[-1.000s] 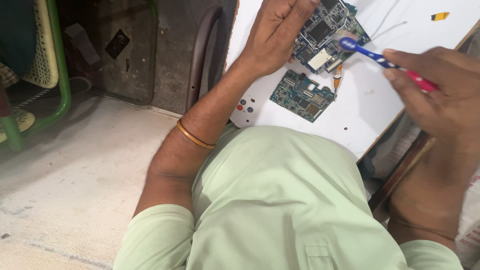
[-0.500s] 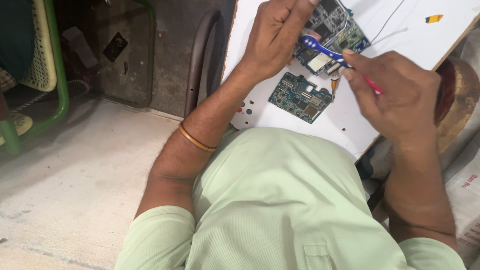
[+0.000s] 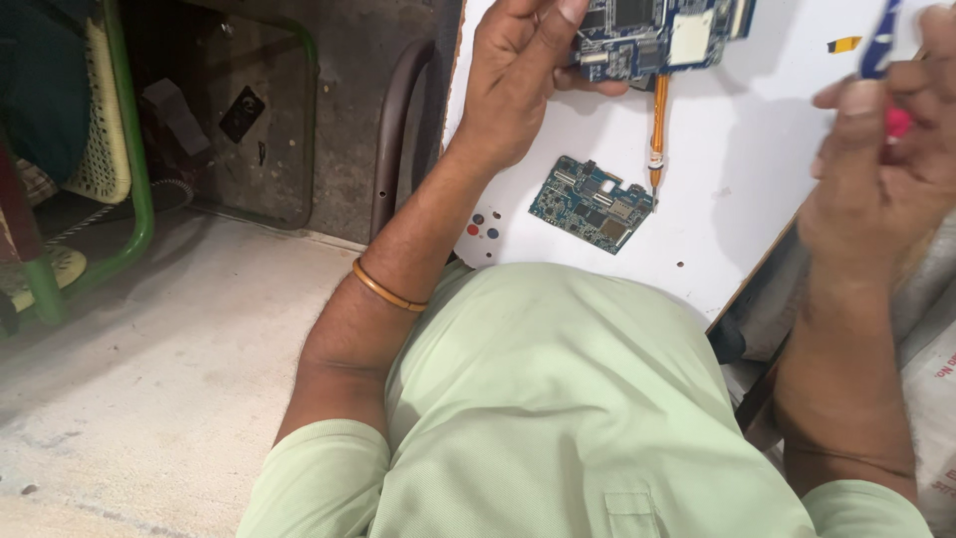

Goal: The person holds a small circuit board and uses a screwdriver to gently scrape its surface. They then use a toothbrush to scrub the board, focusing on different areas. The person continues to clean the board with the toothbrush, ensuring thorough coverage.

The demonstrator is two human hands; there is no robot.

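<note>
**Tool lifted off the board**

The right hand (image 3: 886, 169) has pulled up and away to the right — half a second ago its blue-and-pink tool (image 3: 881, 45) was tipped onto the large circuit board (image 3: 657, 35); now it is clear of it, pinched in curled fingers. The left hand (image 3: 523, 80) still pinches that board's edge at the top of the white table (image 3: 737, 199). A smaller board (image 3: 590, 204) and an orange tool (image 3: 657, 130) lie untouched — contact work has paused.
</note>
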